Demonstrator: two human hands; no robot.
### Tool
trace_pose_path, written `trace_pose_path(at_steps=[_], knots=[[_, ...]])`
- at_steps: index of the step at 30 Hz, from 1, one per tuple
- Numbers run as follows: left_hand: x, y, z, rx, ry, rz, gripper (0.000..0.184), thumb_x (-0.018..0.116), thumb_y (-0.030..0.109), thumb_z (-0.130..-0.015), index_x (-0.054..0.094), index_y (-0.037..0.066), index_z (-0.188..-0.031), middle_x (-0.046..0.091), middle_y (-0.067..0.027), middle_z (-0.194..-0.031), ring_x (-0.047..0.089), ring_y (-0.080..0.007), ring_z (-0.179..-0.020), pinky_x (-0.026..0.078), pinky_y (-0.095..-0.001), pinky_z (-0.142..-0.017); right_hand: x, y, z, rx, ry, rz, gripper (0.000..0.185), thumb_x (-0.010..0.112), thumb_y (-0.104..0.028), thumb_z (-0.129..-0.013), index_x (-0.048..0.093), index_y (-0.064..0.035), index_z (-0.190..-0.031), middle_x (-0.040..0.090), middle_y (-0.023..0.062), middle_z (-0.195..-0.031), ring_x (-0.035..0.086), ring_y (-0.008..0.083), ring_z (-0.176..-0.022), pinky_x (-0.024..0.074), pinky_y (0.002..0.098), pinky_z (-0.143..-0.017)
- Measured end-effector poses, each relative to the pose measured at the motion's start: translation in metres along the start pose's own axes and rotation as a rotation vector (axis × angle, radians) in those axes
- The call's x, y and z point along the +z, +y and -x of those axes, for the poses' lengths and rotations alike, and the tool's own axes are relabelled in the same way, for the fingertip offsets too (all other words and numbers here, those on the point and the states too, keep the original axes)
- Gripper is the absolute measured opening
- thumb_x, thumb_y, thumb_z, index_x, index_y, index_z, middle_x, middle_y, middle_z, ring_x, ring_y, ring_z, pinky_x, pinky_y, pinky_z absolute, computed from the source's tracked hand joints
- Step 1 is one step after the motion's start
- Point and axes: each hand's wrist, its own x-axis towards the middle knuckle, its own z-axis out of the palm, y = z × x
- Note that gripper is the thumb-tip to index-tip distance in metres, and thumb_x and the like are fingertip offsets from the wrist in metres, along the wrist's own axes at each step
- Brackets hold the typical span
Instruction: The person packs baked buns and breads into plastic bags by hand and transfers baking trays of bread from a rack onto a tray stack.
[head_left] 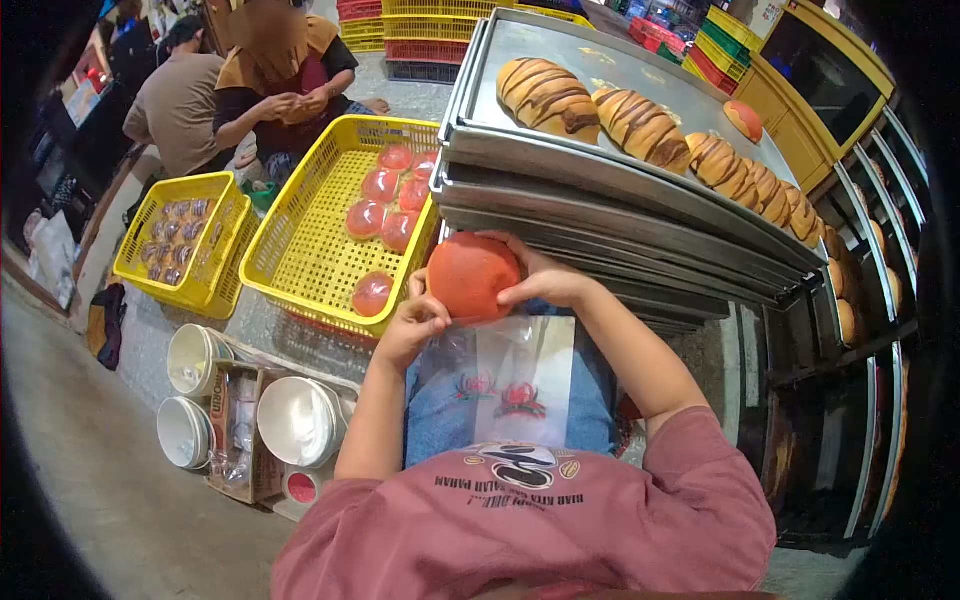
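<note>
Lettering on a T-shirt and a carton

At the bottom centre of the frame, the pink T-shirt [560, 540] carries dark capitals, upside down in the view, that read "BIAR KITA GAK SALAH PAHAM". Another line of print beside them ends in "...!", its words only partly legible. The large stylised logo [520, 466] next to this print cannot be read with certainty. At the lower left, the cardboard carton [217, 415] shows "ORIN" running up its side; the letter in front, perhaps an M, is unclear.

A bakery workroom, shown by stacked metal trays [625, 85] of striped bread [548, 97] and loaf-filled racks [868, 400].
</note>
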Motion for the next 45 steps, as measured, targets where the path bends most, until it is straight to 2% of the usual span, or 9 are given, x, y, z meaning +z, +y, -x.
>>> trace_pose_path(at_steps=[10, 25, 27, 31, 33, 34, 41, 43, 45], knots=[[0.01, -0.004, -0.008, -0.047, -0.031, -0.049, 0.013, 0.07, 0.018, -0.071, 0.061, 0.008, -0.069, 0.035, -0.0023, -0.113, 0.029, -0.015, -0.11, 0.03, -0.0318, -0.089, -0.003, 0.006, -0.005, 0.057, 0.098, 0.1, 0.072, 0.071, -0.035, -0.066, 0.04, -0.0084, -0.126, 0.046, 0.0106, -0.122, 0.04, 0.0207, -0.115, 0.0289, 0.0325, -0.099], [0.043, 0.021, 0.003, -0.187, -0.413, -0.124, 0.012, 0.072, 0.018, -0.067, 0.062, 0.011, -0.066, 0.03, -0.005, -0.109, 0.033, -0.0131, -0.094, 0.028, -0.0325, -0.087, 0.032, -0.033, 0.014, 0.091, -0.78, 0.635, 0.046, 0.067, -0.039, -0.072, 0.057, -0.0081, -0.104, 0.056, 0.0143, -0.098, 0.054, 0.0289, -0.091, 0.042, 0.0337, -0.08], [0.037, 0.03, 0.005, -0.198, -0.398, -0.117, 0.013, 0.072, 0.02, -0.067, 0.064, 0.011, -0.068, 0.03, -0.0054, -0.109, 0.031, -0.0141, -0.095, 0.027, -0.033, -0.088, 0.026, -0.03, 0.017, -0.145, -0.692, 0.611, 0.045, 0.068, -0.034, -0.072, 0.056, -0.0065, -0.106, 0.053, 0.0146, -0.103, 0.054, 0.0285, -0.092, 0.0419, 0.0327, -0.08], [0.031, 0.05, 0.008, -0.142, -0.237, -0.188, 0.013, 0.072, 0.022, -0.067, 0.065, 0.011, -0.07, 0.029, -0.0045, -0.105, 0.029, -0.0143, -0.09, 0.028, -0.0282, -0.08, 0.02, -0.023, 0.019, 0.19, -0.209, 0.1, 0.041, 0.072, -0.018, -0.069, 0.057, -0.0041, -0.105, 0.055, 0.0128, -0.099, 0.055, 0.0248, -0.091, 0.0428, 0.0283, -0.078], [0.038, 0.055, 0.008, -0.074, -0.32, -0.284, 0.012, 0.071, 0.019, -0.07, 0.065, 0.01, -0.073, 0.029, -0.0041, -0.1, 0.032, -0.0128, -0.091, 0.029, -0.0278, -0.083, 0.04, -0.025, 0.01, -0.211, -0.395, 0.422, 0.032, 0.069, -0.022, -0.072, 0.061, -0.0057, -0.099, 0.058, 0.0096, -0.084, 0.057, 0.0233, -0.077, 0.0445, 0.0314, -0.067], [0.041, 0.06, 0.008, -0.03, -0.347, -0.323, 0.014, 0.072, 0.021, -0.068, 0.065, 0.01, -0.072, 0.029, -0.0039, -0.098, 0.031, -0.014, -0.091, 0.028, -0.0279, -0.082, 0.05, -0.03, 0.01, -0.025, -0.506, 0.472, 0.026, 0.066, -0.021, -0.074, 0.062, -0.005, -0.094, 0.059, 0.01, -0.079, 0.057, 0.0233, -0.077, 0.0438, 0.0316, -0.069], [0.028, 0.083, 0.02, 0.05, -0.176, -0.247, 0.017, 0.073, 0.024, -0.066, 0.064, 0.01, -0.071, 0.028, -0.0039, -0.091, 0.03, -0.018, -0.091, 0.024, -0.0311, -0.085, 0.063, -0.059, -0.004, -0.166, -0.478, 0.33, 0.05, 0.052, -0.041, -0.083, 0.052, 0.0024, -0.109, 0.051, 0.0176, -0.109, 0.052, 0.0304, -0.1, 0.0416, 0.0365, -0.082], [0.027, 0.085, 0.016, 0.064, -0.193, -0.223, 0.018, 0.072, 0.024, -0.065, 0.063, 0.01, -0.071, 0.028, -0.0043, -0.09, 0.03, -0.0181, -0.091, 0.024, -0.0309, -0.085, 0.08, -0.077, -0.014, 0.095, -0.99, 0.748, 0.05, 0.049, -0.041, -0.085, 0.051, 0.0021, -0.11, 0.054, 0.0193, -0.105, 0.053, 0.0328, -0.097, 0.0417, 0.0377, -0.083], [0.023, 0.094, 0.012, 0.106, -0.184, -0.372, 0.018, 0.072, 0.024, -0.066, 0.062, 0.01, -0.071, 0.028, -0.0046, -0.09, 0.03, -0.0185, -0.091, 0.025, -0.0314, -0.085, 0.083, -0.055, -0.017, 0.063, -0.969, 0.787, 0.047, 0.046, -0.041, -0.087, 0.051, -0.0015, -0.113, 0.057, 0.0213, -0.099, 0.055, 0.0349, -0.093, 0.0426, 0.0386, -0.082]])
